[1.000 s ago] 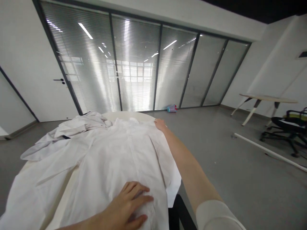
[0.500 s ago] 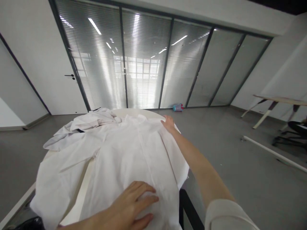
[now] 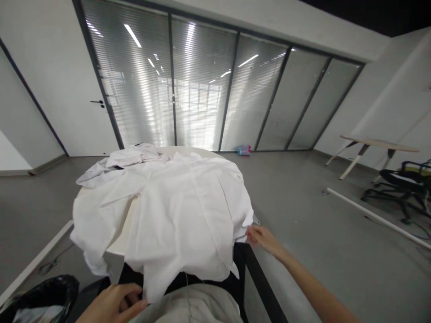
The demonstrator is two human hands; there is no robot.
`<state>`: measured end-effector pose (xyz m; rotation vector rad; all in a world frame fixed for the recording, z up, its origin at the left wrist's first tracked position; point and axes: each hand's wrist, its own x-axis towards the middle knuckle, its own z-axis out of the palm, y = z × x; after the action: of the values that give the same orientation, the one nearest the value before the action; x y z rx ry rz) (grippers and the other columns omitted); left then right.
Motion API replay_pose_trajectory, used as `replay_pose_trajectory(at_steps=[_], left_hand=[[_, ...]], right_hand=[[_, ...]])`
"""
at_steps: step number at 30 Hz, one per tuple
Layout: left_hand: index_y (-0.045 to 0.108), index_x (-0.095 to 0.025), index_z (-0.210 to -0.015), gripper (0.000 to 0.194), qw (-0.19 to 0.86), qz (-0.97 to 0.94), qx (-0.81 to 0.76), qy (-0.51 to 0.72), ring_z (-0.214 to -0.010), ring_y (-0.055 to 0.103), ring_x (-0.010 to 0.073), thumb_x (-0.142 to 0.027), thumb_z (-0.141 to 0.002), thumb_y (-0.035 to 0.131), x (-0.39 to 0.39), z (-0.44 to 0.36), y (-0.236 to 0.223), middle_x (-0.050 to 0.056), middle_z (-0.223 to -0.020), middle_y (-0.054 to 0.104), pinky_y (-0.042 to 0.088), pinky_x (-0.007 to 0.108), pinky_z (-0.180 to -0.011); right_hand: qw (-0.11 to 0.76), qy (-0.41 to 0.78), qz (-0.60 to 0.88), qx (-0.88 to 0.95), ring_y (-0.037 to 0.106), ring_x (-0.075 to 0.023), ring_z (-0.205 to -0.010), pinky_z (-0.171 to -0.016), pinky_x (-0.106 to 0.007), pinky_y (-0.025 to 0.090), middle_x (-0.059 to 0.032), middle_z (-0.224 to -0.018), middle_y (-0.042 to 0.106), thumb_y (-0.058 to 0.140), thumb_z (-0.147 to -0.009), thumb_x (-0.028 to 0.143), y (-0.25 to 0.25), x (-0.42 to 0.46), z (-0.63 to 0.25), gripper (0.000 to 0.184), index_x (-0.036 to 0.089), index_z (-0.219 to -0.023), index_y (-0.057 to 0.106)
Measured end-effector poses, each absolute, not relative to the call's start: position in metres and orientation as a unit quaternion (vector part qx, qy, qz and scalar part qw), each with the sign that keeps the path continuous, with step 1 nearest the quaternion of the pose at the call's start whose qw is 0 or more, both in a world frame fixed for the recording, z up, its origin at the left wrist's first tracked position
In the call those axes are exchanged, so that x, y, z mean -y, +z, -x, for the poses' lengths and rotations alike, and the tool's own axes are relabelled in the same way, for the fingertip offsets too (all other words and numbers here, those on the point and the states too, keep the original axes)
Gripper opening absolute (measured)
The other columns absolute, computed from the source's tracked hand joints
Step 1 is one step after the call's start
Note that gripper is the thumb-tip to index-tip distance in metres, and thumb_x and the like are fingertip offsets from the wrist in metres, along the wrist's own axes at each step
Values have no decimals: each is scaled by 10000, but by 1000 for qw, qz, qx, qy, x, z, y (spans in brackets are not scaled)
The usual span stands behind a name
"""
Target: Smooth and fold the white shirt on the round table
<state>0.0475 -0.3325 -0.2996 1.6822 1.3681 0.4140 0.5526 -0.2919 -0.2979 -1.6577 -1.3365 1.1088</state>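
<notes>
A white shirt [image 3: 185, 206] lies spread over a round table [image 3: 125, 229], its hem hanging over the near edge. My left hand [image 3: 116, 301] is at the lower left, its fingers closed on the hanging corner of the hem. At the right edge of the table my right hand [image 3: 262, 237] pinches the end of the shirt's right-side sleeve. The other sleeve [image 3: 101, 211] drapes over the left side. Behind it, a crumpled pile of white clothing [image 3: 124, 162] sits at the far left of the table.
A black-lined bin [image 3: 50, 294] stands at the lower left. A black chair armrest [image 3: 261, 287] rises just right of my lap. Beyond are glass partitions, a small basket [image 3: 244, 150] on the floor, a wooden-topped table [image 3: 377, 143], a white floor bar [image 3: 363, 208] and an office chair [image 3: 400, 179].
My right hand has come from the shirt's far right shoulder down to its sleeve end. My left hand has gone from lying on the shirt to gripping the lower left hem corner.
</notes>
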Motion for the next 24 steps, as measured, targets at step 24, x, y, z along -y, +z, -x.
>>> replay_pose_trajectory(at_steps=[24], left_hand=[[703,-142,-943,635,619,-335,-527,476,-936,711,309,-480,-455,928,328,-92,-341,131,-972,757,577,368,-813]], right_hand=[[506,729,427,172,668,-316,-1093,-936,-440,528,-118,-1051,752,649,-769,646,-358,313,-443,587,196,-1144,673]])
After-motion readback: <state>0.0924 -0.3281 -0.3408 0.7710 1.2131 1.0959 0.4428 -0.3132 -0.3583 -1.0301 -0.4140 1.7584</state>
